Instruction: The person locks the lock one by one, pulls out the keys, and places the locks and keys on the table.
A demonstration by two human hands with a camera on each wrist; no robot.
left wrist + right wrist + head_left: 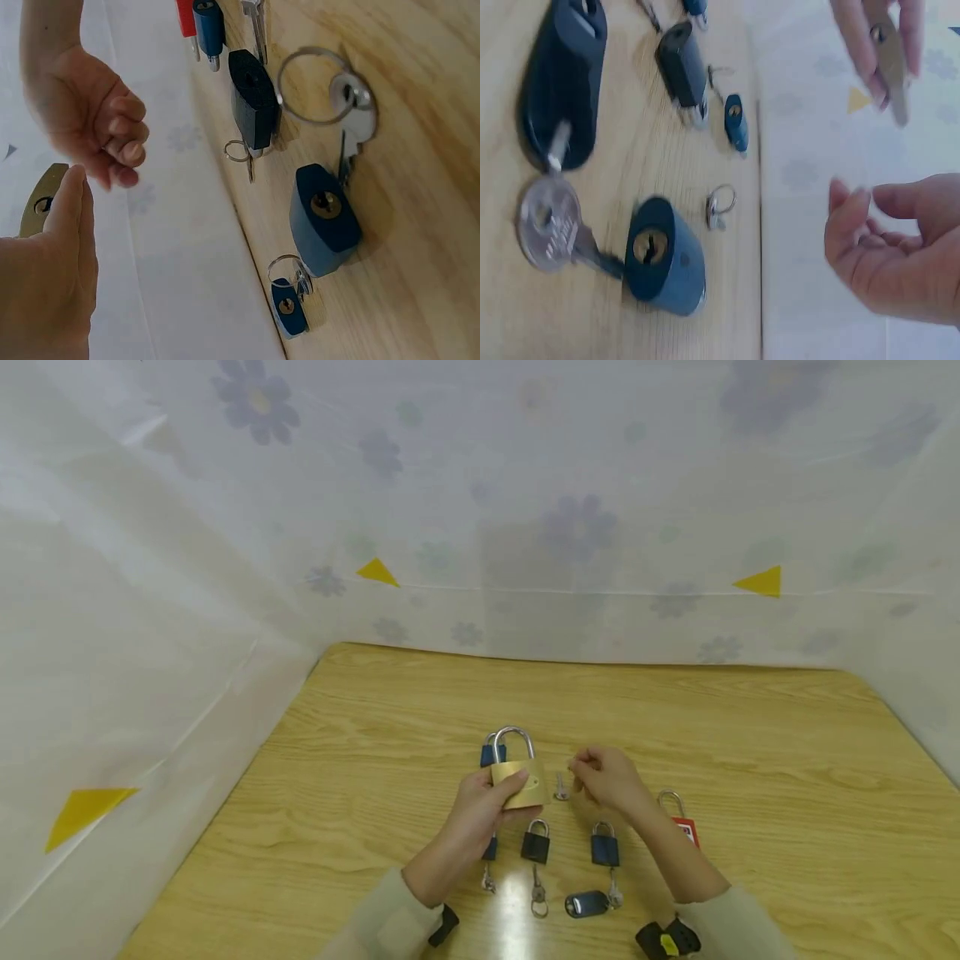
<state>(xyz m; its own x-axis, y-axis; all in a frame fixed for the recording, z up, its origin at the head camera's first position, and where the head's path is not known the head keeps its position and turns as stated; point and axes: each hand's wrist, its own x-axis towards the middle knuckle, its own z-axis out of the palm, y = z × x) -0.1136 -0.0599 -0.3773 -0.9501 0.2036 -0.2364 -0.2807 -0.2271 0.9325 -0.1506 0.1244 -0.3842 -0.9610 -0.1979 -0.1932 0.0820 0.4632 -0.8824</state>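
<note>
My left hand [480, 806] grips a large brass padlock [517, 785], thumb across its front. Its silver shackle points up, and its keyhole end shows in the left wrist view. To the right, my right hand [611, 781] hovers apart from the padlock with loosely curled fingers. No object shows in that hand in the right wrist view. Between the hands a small key [561, 787] with a ring lies on the table. Just below the left hand is a black padlock [536, 846]; a blue padlock [604, 849] lies below the right hand.
Partly hidden behind the brass padlock is another blue padlock [487, 754]. A red padlock [685, 829] lies beside the right forearm. Nearer me are a key on a ring [538, 893], a key with a dark tag [587, 904] and more keys [488, 881]. Flowered sheeting [577, 527] surrounds the table.
</note>
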